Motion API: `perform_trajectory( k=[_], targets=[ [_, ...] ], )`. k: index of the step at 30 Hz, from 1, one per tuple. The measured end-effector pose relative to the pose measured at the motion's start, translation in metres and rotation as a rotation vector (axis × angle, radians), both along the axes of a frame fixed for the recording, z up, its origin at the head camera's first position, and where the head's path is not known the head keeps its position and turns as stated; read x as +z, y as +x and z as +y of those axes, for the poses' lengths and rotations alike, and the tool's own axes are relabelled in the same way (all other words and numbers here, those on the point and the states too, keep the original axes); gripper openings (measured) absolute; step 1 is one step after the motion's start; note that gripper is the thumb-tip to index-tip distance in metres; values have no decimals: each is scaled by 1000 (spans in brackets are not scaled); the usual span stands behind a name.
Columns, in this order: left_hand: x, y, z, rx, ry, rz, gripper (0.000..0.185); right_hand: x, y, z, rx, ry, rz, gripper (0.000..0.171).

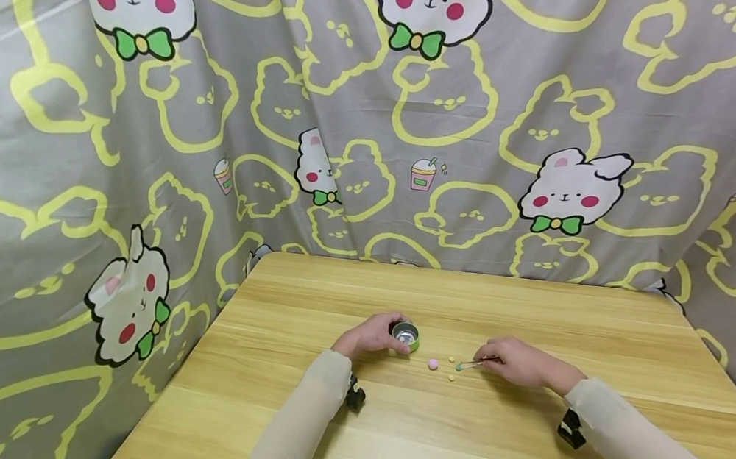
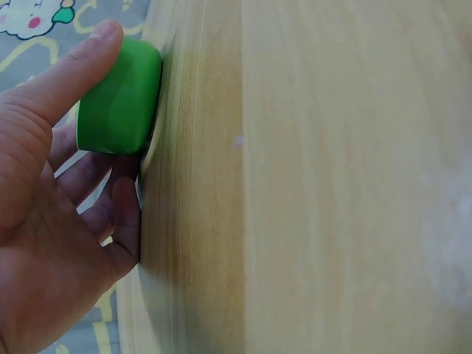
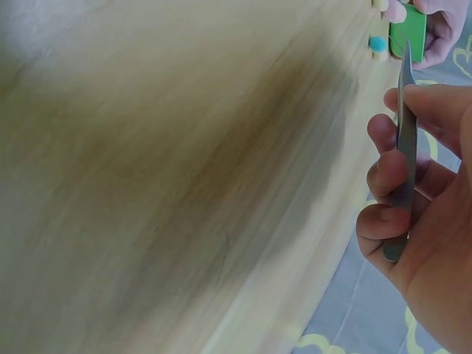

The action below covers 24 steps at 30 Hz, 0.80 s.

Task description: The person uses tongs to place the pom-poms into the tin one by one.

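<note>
- while it stands upright on the wooden table [image 1: 520,451], the small green cup [image 1: 406,335] with a shiny metal inside sits near the middle of the tabletop, its open top facing up.
- the left hand [image 1: 371,335] curls round the cup from the left; in the left wrist view the thumb [image 2: 74,70] lies along the green wall [image 2: 122,96] and the other fingers wrap the far side.
- just to the right of the cup lie a few small beads: a pink bead [image 1: 433,363], two yellowish beads [image 1: 452,359] and a teal bead [image 1: 459,367], all apart from the cup.
- the right hand [image 1: 518,362] pinches a pair of metal tweezers [image 1: 476,363] between thumb and curled fingers; in the right wrist view the grey shaft [image 3: 404,147] runs up through the grip.
- the tweezer tips point left and sit at the teal bead; whether they actually clasp it cannot be told.
- both forearms, in pale sleeves [image 1: 302,430], rest on the table, with a dark wrist-worn device [image 1: 355,397] at each cuff.
- behind and beside the table hangs a grey cloth [image 1: 148,164] printed with white bears in green bow ties and yellow outlines.
</note>
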<state>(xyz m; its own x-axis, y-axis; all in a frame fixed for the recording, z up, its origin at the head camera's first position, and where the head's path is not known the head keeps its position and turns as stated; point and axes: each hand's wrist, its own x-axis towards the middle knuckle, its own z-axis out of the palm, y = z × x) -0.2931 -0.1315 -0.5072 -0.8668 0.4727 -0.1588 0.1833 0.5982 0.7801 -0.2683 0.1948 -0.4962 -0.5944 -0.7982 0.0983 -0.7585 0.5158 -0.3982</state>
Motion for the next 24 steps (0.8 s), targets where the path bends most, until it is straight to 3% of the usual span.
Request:
perform_trajectory(
  k=[17,24],
  targets=[
    [2,1,-1,-4,-6,0,49,-8,-2,1,0,26,-11,14],
    [0,1,-1,-8,9,-1,49,-2,-2,1,-9,0,-19,14]
  ],
)
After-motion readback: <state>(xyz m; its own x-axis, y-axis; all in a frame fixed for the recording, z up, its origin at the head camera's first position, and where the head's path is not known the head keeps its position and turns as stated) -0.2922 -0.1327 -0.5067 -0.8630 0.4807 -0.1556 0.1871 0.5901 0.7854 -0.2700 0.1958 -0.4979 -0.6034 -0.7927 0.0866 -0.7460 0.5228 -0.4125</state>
